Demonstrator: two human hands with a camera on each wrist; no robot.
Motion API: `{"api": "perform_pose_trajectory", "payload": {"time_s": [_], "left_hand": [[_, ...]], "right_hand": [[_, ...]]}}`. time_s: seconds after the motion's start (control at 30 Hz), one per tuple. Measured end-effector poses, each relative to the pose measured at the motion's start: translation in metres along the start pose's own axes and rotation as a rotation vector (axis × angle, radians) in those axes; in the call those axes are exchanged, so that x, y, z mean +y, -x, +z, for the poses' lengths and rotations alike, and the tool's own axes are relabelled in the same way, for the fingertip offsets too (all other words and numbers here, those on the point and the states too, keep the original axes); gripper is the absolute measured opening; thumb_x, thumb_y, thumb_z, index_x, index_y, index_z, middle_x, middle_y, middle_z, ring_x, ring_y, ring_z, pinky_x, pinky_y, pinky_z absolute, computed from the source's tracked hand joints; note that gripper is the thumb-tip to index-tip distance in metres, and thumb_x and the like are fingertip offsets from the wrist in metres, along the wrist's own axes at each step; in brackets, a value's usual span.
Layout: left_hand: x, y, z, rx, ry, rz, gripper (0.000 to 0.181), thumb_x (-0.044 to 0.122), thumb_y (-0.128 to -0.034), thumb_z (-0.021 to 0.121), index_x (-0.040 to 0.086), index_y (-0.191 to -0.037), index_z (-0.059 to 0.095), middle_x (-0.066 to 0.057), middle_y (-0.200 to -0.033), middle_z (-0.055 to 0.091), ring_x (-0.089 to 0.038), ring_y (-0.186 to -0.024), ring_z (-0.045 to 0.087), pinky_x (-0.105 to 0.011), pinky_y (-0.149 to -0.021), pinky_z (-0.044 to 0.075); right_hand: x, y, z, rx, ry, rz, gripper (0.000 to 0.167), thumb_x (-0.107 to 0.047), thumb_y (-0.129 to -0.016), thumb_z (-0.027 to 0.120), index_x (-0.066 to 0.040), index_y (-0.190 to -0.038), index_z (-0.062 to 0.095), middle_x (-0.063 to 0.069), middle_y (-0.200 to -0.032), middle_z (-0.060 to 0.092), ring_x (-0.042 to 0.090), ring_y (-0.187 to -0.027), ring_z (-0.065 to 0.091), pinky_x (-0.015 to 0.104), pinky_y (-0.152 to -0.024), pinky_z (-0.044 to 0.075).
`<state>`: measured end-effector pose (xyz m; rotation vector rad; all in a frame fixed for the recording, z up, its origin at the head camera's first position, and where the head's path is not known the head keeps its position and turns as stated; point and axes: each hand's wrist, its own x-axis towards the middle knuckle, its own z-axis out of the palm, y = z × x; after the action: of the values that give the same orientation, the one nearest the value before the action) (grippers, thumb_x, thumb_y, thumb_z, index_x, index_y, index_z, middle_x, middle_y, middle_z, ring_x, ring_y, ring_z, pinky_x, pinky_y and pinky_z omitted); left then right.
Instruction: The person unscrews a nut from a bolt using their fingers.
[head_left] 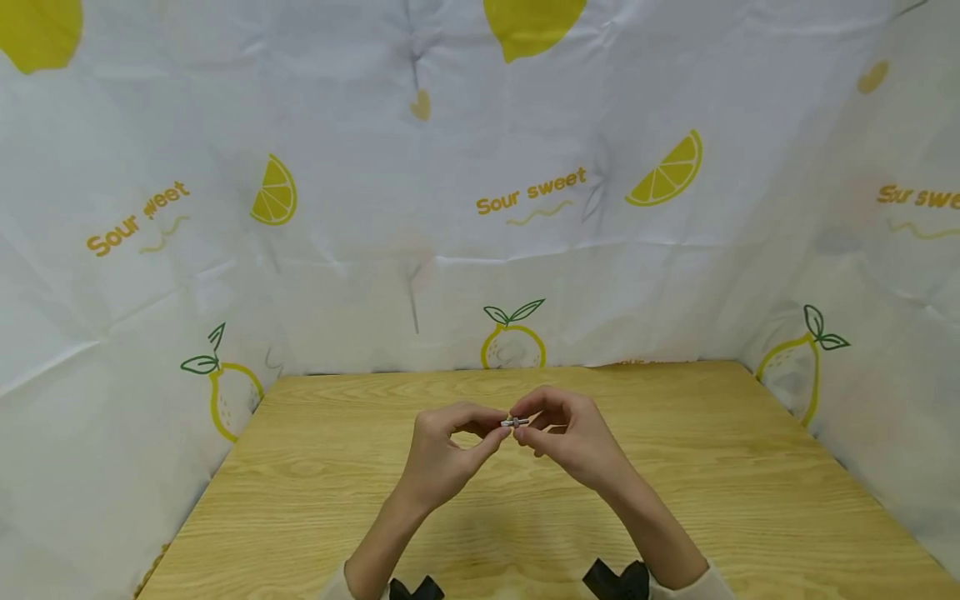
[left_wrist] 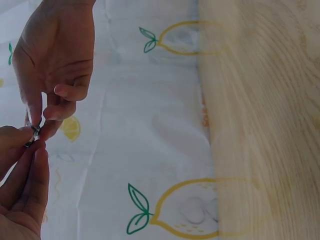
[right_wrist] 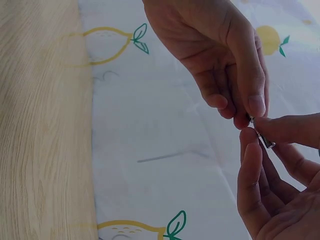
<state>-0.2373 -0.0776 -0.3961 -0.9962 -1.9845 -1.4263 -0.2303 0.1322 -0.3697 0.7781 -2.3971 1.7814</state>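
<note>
A small silver metal bolt [head_left: 515, 422] with a wider nut-like collar near its middle lies sideways between the two hands, above the table. My left hand [head_left: 447, 457] pinches its left end between thumb and fingertips. From the other side, my right hand [head_left: 576, 440] pinches the right part with thumb and forefinger, its other fingers curled beneath. In the right wrist view, a dark metallic end of the bolt [right_wrist: 268, 143] shows by the right hand's fingers. Fingertips cover much of the piece in both wrist views, so its full shape is hidden.
A wood-grain table [head_left: 337, 533] lies below the hands. White cloth [head_left: 360, 208] printed with lemons and lettering hangs behind it and along both sides. Dark straps or mounts [head_left: 617, 579] sit near both wrists, by the pale sleeves [head_left: 693, 583].
</note>
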Motion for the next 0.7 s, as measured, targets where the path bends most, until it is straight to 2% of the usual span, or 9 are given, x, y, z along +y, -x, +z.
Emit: {"api": "perform_pose_trajectory", "payload": {"time_s": [0.07, 0.17, 0.3, 0.37, 0.5, 0.7], "left_hand": [[-0.0006, 0.0005, 0.0002, 0.001, 0.000, -0.006, 0.011, 0.004, -0.0899, 0.080, 0.008, -0.101, 0.080, -0.006, -0.091, 0.081, -0.011, -0.078, 0.077, -0.024, -0.072, 0.065], [-0.0018, 0.0007, 0.0008, 0.010, -0.009, 0.021, 0.011, 0.002, -0.0901, 0.079, 0.006, -0.100, 0.080, -0.008, -0.090, 0.080, -0.014, -0.077, 0.077, -0.024, -0.071, 0.065], [-0.0022, 0.0009, 0.0012, 0.020, -0.005, 0.042, 0.010, 0.002, -0.0905, 0.078, 0.005, -0.099, 0.080, -0.009, -0.089, 0.080, -0.015, -0.076, 0.077, -0.024, -0.070, 0.065], [-0.0019, 0.0008, 0.0013, 0.019, 0.005, 0.033, 0.010, 0.003, -0.0905, 0.079, 0.006, -0.099, 0.080, -0.008, -0.089, 0.080, -0.013, -0.076, 0.077, -0.024, -0.070, 0.065], [-0.0013, 0.0009, 0.0017, 0.017, 0.011, 0.027, 0.010, 0.003, -0.0904, 0.079, 0.007, -0.099, 0.080, -0.006, -0.090, 0.080, -0.011, -0.076, 0.077, -0.024, -0.070, 0.065], [-0.0015, 0.0007, 0.0021, 0.016, 0.018, 0.042, 0.011, 0.003, -0.0902, 0.079, 0.007, -0.100, 0.080, -0.007, -0.090, 0.080, -0.012, -0.077, 0.077, -0.024, -0.069, 0.064]], "right_hand": [[0.0001, 0.0002, 0.0000, 0.011, 0.007, 0.001, 0.017, -0.007, -0.094, 0.075, -0.005, -0.110, 0.071, 0.018, -0.104, 0.073, 0.017, -0.079, 0.073, 0.034, -0.066, 0.063], [-0.0001, 0.0003, -0.0010, 0.011, 0.011, 0.020, 0.018, -0.013, -0.096, 0.073, -0.005, -0.112, 0.070, 0.017, -0.105, 0.072, 0.019, -0.079, 0.073, 0.034, -0.065, 0.063], [-0.0003, -0.0001, -0.0022, -0.023, -0.002, 0.055, 0.020, -0.021, -0.102, 0.067, -0.005, -0.113, 0.070, 0.019, -0.102, 0.072, 0.023, -0.077, 0.073, 0.036, -0.063, 0.063], [-0.0003, -0.0006, -0.0021, -0.041, -0.009, 0.061, 0.021, -0.023, -0.104, 0.065, -0.005, -0.112, 0.071, 0.019, -0.098, 0.072, 0.023, -0.075, 0.072, 0.036, -0.063, 0.063], [0.0002, -0.0011, -0.0013, -0.050, -0.011, 0.050, 0.021, -0.021, -0.105, 0.063, -0.003, -0.108, 0.073, 0.015, -0.092, 0.072, 0.019, -0.072, 0.071, 0.037, -0.063, 0.063], [-0.0014, 0.0005, 0.0000, -0.031, -0.027, 0.019, 0.013, -0.013, -0.099, 0.069, -0.004, -0.108, 0.071, 0.015, -0.097, 0.073, 0.016, -0.073, 0.072, 0.037, -0.063, 0.063]]}}
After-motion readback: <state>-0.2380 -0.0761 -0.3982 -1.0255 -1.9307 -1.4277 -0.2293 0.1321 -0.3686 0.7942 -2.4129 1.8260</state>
